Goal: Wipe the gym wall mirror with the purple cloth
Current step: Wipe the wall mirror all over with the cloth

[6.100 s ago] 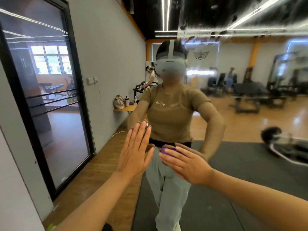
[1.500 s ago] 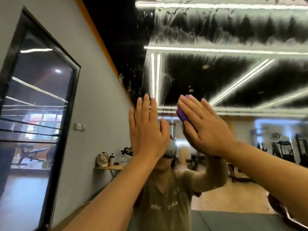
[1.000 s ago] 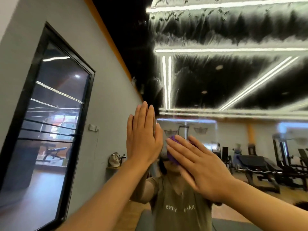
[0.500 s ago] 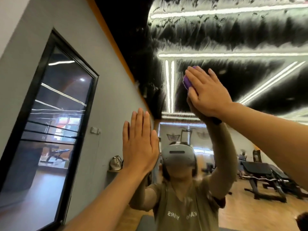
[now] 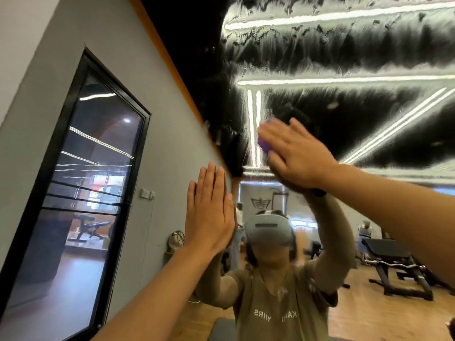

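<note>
2 bare hands are up against 1 gym wall mirror [image 5: 344, 57], whose upper glass is streaked with wet smears. The left hand [image 5: 209, 212] lies flat on the mirror, fingers straight and together, holding nothing. Above and to its right, the right hand [image 5: 293, 153] presses 1 purple cloth [image 5: 264, 145] onto the glass, its fingers spread straight over it; only a small purple edge shows. In the mirror, 1 person's tan shirt carries reversed white lettering that I cannot read with certainty. Left of the mirror stands 1 black-framed door [image 5: 73, 205].
</note>
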### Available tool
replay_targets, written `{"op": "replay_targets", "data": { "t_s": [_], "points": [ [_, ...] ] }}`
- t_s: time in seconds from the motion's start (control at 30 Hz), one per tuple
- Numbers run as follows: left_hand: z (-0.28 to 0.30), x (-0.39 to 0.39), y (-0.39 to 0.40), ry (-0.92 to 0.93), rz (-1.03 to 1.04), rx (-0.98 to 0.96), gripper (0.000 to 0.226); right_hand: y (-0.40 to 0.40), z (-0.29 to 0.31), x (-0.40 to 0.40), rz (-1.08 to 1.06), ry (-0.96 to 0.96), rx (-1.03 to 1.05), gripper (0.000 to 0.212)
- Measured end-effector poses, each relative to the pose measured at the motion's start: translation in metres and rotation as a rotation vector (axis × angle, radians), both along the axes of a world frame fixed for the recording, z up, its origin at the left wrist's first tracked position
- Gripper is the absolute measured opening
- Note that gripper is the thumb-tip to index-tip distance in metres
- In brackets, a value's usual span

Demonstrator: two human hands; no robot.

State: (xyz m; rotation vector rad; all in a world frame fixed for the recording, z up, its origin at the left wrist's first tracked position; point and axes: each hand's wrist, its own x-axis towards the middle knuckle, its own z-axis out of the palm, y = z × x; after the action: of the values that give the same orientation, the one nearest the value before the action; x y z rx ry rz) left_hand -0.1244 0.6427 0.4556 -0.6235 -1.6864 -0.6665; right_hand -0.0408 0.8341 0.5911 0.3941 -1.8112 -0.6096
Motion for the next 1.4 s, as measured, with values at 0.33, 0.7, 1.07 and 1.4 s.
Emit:
{"op": "replay_targets", "data": {
  "t_s": [0.33, 0.7, 1.07, 1.4],
  "points": [
    [0.001, 0.009, 0.01, -0.031, -0.007, 0.053, 0.059, -0.005, -0.097, -0.004, 0.063, 0.021, 0.027, 0.058],
    [-0.011, 0.021, 0.035, -0.045, -0.031, 0.061, 0.061, 0.04, -0.11, 0.015, 0.007, -0.081, 0.256, 0.058],
    [-0.016, 0.024, 0.051, -0.06, -0.035, 0.027, 0.063, 0.04, -0.109, 0.02, -0.006, 0.179, -0.232, 0.061],
    [-0.036, 0.035, 0.075, -0.005, -0.059, -0.055, 0.064, 0.085, -0.158, 0.045, -0.114, -0.067, 0.35, 0.058]
  ]
}}
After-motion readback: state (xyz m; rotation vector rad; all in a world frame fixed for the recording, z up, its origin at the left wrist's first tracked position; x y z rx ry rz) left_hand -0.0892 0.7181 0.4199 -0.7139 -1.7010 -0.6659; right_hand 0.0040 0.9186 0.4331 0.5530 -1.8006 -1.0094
